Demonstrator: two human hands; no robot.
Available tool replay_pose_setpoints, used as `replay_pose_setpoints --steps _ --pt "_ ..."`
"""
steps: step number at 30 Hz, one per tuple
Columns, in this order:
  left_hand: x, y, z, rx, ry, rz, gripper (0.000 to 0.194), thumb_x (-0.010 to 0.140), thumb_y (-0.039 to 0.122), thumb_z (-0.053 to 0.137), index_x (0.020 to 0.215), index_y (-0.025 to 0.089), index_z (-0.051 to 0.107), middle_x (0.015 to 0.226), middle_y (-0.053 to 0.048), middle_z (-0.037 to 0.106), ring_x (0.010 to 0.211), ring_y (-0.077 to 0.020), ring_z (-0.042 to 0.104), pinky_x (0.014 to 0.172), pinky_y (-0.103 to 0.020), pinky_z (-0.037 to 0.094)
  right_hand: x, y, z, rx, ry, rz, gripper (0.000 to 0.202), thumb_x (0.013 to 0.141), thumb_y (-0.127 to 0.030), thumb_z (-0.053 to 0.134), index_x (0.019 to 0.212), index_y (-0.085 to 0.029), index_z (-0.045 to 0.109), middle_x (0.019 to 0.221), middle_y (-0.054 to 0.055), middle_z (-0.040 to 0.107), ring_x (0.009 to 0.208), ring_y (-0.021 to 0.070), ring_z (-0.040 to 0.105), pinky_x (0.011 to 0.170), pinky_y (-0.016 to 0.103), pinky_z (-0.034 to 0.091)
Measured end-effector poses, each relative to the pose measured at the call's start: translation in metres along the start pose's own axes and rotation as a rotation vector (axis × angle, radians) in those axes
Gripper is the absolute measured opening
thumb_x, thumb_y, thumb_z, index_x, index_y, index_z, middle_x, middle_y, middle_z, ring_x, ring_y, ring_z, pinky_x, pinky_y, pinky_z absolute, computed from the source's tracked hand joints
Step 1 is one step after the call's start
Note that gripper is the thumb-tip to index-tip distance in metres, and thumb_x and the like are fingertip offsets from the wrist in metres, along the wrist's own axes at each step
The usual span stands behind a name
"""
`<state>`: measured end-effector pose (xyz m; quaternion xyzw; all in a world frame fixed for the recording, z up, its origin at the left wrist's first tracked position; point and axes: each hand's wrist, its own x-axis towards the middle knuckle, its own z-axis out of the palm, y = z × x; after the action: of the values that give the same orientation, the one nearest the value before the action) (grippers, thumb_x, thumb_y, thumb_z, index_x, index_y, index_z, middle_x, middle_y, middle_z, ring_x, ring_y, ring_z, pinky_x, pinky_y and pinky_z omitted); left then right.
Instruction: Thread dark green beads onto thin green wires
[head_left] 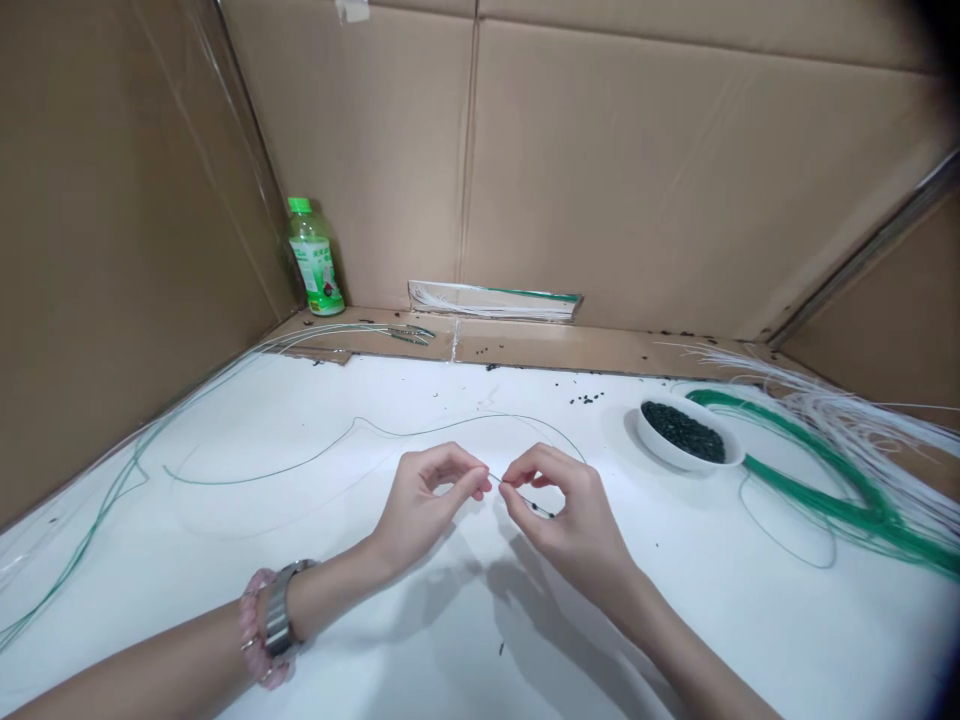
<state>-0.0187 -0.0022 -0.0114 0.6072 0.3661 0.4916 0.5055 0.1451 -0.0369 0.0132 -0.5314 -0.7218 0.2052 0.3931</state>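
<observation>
A thin green wire (281, 472) curves over the white table and runs to both hands. My left hand (431, 495), with a pink bead bracelet and a metal band on its wrist, pinches the wire near the middle of the view. Just to the right, my right hand (566, 500) pinches the same wire between thumb and forefinger. Several small dark beads (541, 511) sit on the wire by the right palm. The fingertips of both hands are a small gap apart.
A white bowl (670, 453) of dark beads stands at the right, beside coiled green wire (817, 492) and white strands (847, 410). A green-capped bottle (315, 262) is at the back left. Loose beads (586, 398) lie toward the back. Cardboard walls (600, 170) surround the table (300, 560).
</observation>
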Motion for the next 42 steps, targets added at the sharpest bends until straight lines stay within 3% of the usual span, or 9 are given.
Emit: replay_pose_setpoints --steps 3,6,10,16,19,22,26,32,42 --pt "0.007 -0.002 -0.003 0.002 0.047 -0.003 0.013 0.078 0.023 0.063 0.068 0.014 0.061 0.064 0.000 0.063 0.060 -0.0088 0.059 0.062 -0.019 0.048 0.003 0.005 -0.007 -0.124 -0.054 0.062 0.007 0.072 -0.013 0.054 0.073 -0.019 0.058 0.079 0.001 0.062 0.080 0.0167 0.056 0.072 0.033 0.045" --pt "0.010 -0.003 0.000 0.052 -0.018 0.004 0.015 0.078 0.024 0.062 0.068 0.013 0.062 0.064 -0.001 0.063 0.061 -0.0097 0.058 0.063 -0.020 0.047 0.005 0.006 -0.007 0.016 -0.097 0.076 0.012 0.078 -0.018 0.053 0.089 -0.019 0.059 0.093 0.004 0.063 0.092 0.0171 0.056 0.082 0.035 0.043" --pt "0.023 0.001 0.010 0.132 -0.144 0.060 0.022 0.079 0.033 0.061 0.070 0.013 0.062 0.067 -0.003 0.063 0.063 -0.0116 0.057 0.062 -0.022 0.046 0.009 0.009 -0.004 0.344 -0.111 0.107 0.017 0.088 -0.027 0.043 0.086 -0.016 0.055 0.073 0.001 0.058 0.066 0.0108 0.052 0.062 0.024 0.041" --pt "0.116 -0.005 0.033 0.371 -0.346 0.130 0.054 0.093 0.047 0.021 0.103 0.010 0.058 0.085 -0.010 0.065 0.076 -0.0164 0.061 0.066 -0.027 0.049 0.021 0.022 -0.024 0.458 0.171 0.131 0.024 0.086 -0.033 0.045 0.069 -0.017 0.044 0.055 -0.007 0.034 0.049 0.0069 0.028 0.048 0.021 0.023" --pt "0.166 -0.025 0.058 0.561 -0.410 0.136 0.033 0.086 0.041 0.051 0.090 0.010 0.062 0.089 -0.008 0.064 0.084 -0.0183 0.060 0.074 -0.031 0.049 0.020 0.022 -0.029 0.481 0.227 0.119 0.023 0.087 -0.036 0.042 0.073 -0.018 0.042 0.054 -0.008 0.030 0.048 0.0071 0.026 0.047 0.021 0.022" --pt "0.191 -0.048 0.084 0.726 -0.520 0.123 0.025 0.086 0.032 0.055 0.100 0.012 0.059 0.098 -0.006 0.062 0.085 -0.0172 0.060 0.075 -0.036 0.051 0.015 0.014 -0.024 0.540 0.175 0.103 0.019 0.087 -0.035 0.042 0.077 -0.019 0.041 0.053 -0.008 0.030 0.047 0.0072 0.027 0.045 0.020 0.021" --pt "0.197 -0.066 0.103 0.862 -0.607 0.133 0.027 0.088 0.031 0.053 0.107 0.013 0.057 0.105 -0.007 0.060 0.089 -0.0180 0.060 0.077 -0.037 0.052 0.008 0.002 -0.019 0.616 0.087 0.083 0.018 0.088 -0.033 0.043 0.077 -0.019 0.040 0.054 -0.008 0.033 0.047 0.0073 0.027 0.045 0.020 0.021" --pt "0.197 -0.076 0.106 0.946 -0.647 0.160 0.028 0.088 0.031 0.053 0.109 0.013 0.056 0.107 -0.007 0.060 0.092 -0.0190 0.060 0.078 -0.038 0.051 0.004 -0.004 -0.019 0.663 0.084 0.085 0.015 0.088 -0.031 0.042 0.076 -0.021 0.041 0.055 -0.007 0.032 0.047 0.0083 0.025 0.046 0.021 0.021" --pt "0.193 -0.071 0.110 0.944 -0.640 0.238 0.027 0.088 0.031 0.053 0.107 0.013 0.057 0.106 -0.007 0.060 0.091 -0.0186 0.060 0.079 -0.039 0.051 0.002 -0.004 -0.013 0.674 0.067 0.092 0.016 0.088 -0.030 0.042 0.076 -0.021 0.039 0.053 -0.008 0.034 0.045 0.0074 0.027 0.046 0.020 0.024"
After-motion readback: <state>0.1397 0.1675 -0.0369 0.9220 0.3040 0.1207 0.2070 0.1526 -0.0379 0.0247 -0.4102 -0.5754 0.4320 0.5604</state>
